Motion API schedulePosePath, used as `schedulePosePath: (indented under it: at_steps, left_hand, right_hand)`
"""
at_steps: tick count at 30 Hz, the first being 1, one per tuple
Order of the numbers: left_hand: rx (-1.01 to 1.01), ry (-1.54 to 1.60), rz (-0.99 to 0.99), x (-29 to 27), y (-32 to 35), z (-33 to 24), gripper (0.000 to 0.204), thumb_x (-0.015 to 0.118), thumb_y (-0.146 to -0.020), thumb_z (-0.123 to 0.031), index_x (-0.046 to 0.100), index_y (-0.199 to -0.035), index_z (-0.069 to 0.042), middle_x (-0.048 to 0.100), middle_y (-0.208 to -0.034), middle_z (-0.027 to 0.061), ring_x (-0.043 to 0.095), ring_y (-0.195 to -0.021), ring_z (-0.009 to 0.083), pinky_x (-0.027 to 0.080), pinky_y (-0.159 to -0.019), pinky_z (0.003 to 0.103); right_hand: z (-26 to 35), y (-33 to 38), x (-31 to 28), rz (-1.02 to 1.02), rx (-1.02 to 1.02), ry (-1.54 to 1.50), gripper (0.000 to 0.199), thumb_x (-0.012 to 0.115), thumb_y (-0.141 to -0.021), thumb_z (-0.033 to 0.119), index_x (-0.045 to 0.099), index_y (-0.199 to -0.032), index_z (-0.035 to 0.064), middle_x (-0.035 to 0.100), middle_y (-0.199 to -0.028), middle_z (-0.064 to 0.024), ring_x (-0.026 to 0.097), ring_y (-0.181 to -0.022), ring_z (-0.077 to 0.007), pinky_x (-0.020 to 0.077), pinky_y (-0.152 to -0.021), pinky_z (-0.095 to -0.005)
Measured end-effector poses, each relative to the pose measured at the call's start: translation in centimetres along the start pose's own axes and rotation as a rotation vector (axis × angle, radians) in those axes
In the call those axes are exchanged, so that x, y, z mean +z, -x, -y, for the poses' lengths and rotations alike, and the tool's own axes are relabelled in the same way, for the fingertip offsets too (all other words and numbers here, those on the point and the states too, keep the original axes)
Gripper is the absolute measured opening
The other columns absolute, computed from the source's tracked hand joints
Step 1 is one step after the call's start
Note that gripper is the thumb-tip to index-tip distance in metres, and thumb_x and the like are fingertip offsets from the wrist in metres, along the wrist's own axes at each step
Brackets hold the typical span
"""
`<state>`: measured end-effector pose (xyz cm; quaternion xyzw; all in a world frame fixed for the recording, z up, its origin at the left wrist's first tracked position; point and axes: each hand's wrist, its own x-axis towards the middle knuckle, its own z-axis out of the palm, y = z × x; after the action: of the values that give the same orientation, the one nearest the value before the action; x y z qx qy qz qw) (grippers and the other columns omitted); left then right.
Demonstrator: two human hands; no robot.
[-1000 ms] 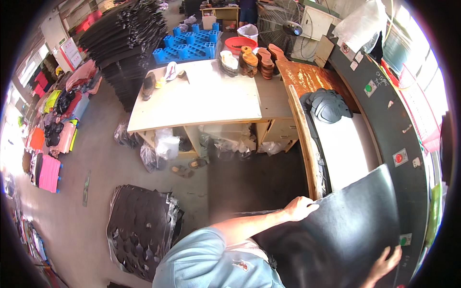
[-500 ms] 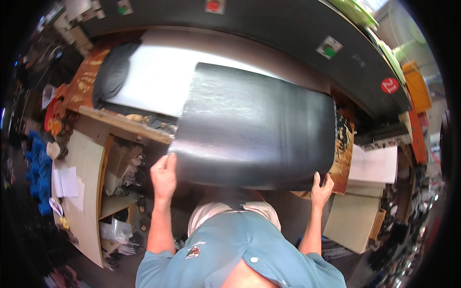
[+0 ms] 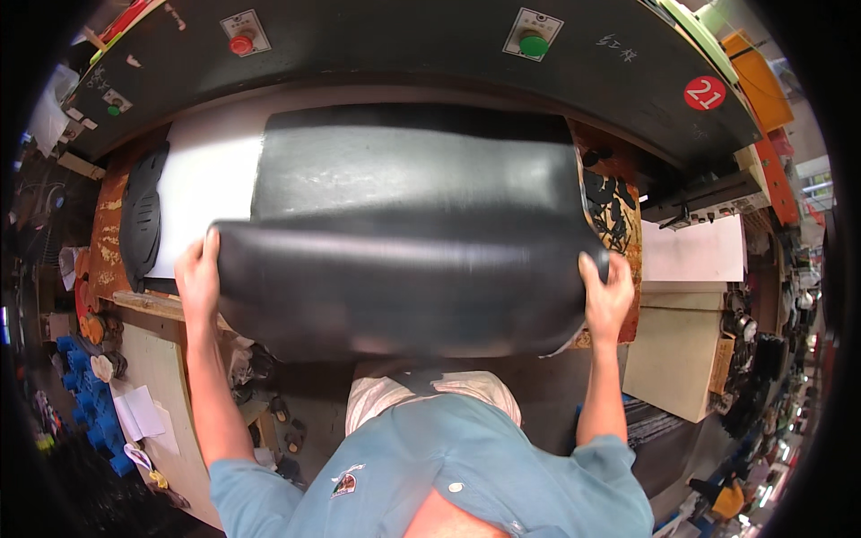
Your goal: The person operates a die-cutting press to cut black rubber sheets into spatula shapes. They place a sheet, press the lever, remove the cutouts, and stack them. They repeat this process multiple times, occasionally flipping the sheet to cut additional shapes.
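A large glossy black sheet [image 3: 413, 175] of rubber- or leather-like material lies over the worktable, its far part flat. The near part is raised and bowed, hanging over the table's front edge. Its left corner is pinched in my left hand [image 3: 197, 280], thumb on top. On the right side my right hand [image 3: 610, 296] grips the other corner. Under the black sheet, a white sheet or board [image 3: 211, 166] shows at the left. Beside it lies a pile of dark cut pieces [image 3: 146, 211].
A dark machine beam with a red button [image 3: 240, 45] and a green button [image 3: 533, 45] spans the far side. Black scraps [image 3: 614, 202] litter the table's right end. Cabinets [image 3: 677, 354] flank me right and left, near blue plastic parts [image 3: 85, 403].
Both hands have moved apart, the left one left and away from me. The black sheet has shifted left and now lies flat at the far side, with its near part folded up.
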<state>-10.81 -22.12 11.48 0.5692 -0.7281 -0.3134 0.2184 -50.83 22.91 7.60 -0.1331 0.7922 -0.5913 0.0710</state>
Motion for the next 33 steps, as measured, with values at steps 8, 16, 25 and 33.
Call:
schedulePosePath:
  at_steps: [8, 16, 25, 33]
  left_hand:
    - [0.002, 0.189, 0.238, -0.8, -4.0, -1.7, 0.037, 0.068, -0.109, -0.028, 0.076, -0.116, 0.008, 0.072, -0.094, 0.0006, 0.060, -0.084, 0.0095, 0.052, -0.079, 0.028]
    - [0.060, 0.188, 0.177, 1.7, -0.7, 5.7, 0.028, 0.065, -0.108, -0.014, 0.071, -0.119, 0.011, 0.073, -0.107, 0.0038, 0.060, -0.100, 0.0114, 0.050, -0.093, 0.030]
    - [0.418, -0.251, -0.156, 10.4, -23.4, -2.9, 0.046, 0.064, -0.107, -0.036, 0.070, -0.123, 0.006, 0.077, -0.109, 0.0229, 0.073, -0.103, 0.0310, 0.054, -0.094, 0.044]
    - [0.227, -0.160, 0.061, 3.1, -5.2, 5.7, 0.054, 0.066, -0.109, -0.034, 0.063, -0.147, 0.005, 0.073, -0.124, 0.0195, 0.070, -0.103, 0.0263, 0.056, -0.091, 0.039]
  right_hand:
    - [2.0, -2.6, -0.3, 0.163, 0.212, -0.171, 0.038, 0.082, -0.097, 0.012, 0.065, -0.124, -0.0098, 0.076, -0.113, -0.0116, 0.070, -0.098, -0.0131, 0.0559, -0.089, -0.0270]
    - [-3.6, 3.5, 2.1, 0.037, 0.077, 0.186, 0.024, 0.076, -0.094, 0.002, 0.070, -0.115, -0.0080, 0.076, -0.111, -0.0121, 0.068, -0.101, -0.0157, 0.0548, -0.091, -0.0310]
    - [5.9, -17.0, 12.9, -0.122, -0.281, 0.681, 0.057, 0.071, -0.099, 0.041, 0.068, -0.131, -0.0072, 0.073, -0.120, -0.0299, 0.070, -0.117, -0.0450, 0.0548, -0.101, -0.0501]
    - [0.3, 6.5, 3.2, -0.096, 0.062, 0.781, 0.044, 0.078, -0.097, 0.040, 0.073, -0.113, -0.0009, 0.072, -0.095, -0.0194, 0.071, -0.088, -0.0390, 0.0564, -0.081, -0.0495]
